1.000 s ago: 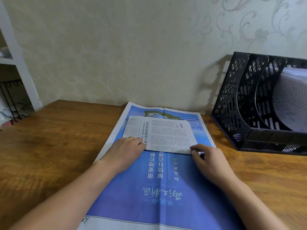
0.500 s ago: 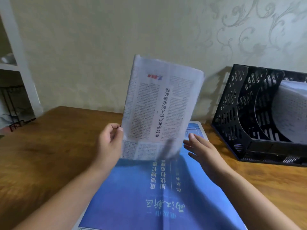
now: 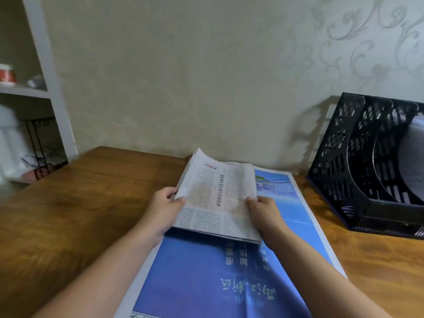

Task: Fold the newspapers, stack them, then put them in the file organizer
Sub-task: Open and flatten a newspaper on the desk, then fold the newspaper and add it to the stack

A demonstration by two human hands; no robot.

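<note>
A folded grey newspaper [image 3: 218,198] with columns of print is held low over the table, tilted slightly. My left hand [image 3: 164,210] grips its left edge, thumb on top. My right hand [image 3: 263,213] grips its right edge, thumb on top too. Under it a large blue newspaper [image 3: 206,271] lies spread flat on the wooden table [image 3: 68,214], reaching toward me. The black mesh file organizer [image 3: 358,171] stands at the right by the wall, with white paper in a rear slot.
A patterned wall rises just behind the table. At the far left a white shelf unit [image 3: 46,72] holds a cup and small items, with a black wire rack [image 3: 43,152] below it. Bare wood lies left of the newspapers.
The folded newspaper was lifted off the blue sheet, stood upright, then lowered flat again. My right hand, open half a second ago, now grips its right edge.
</note>
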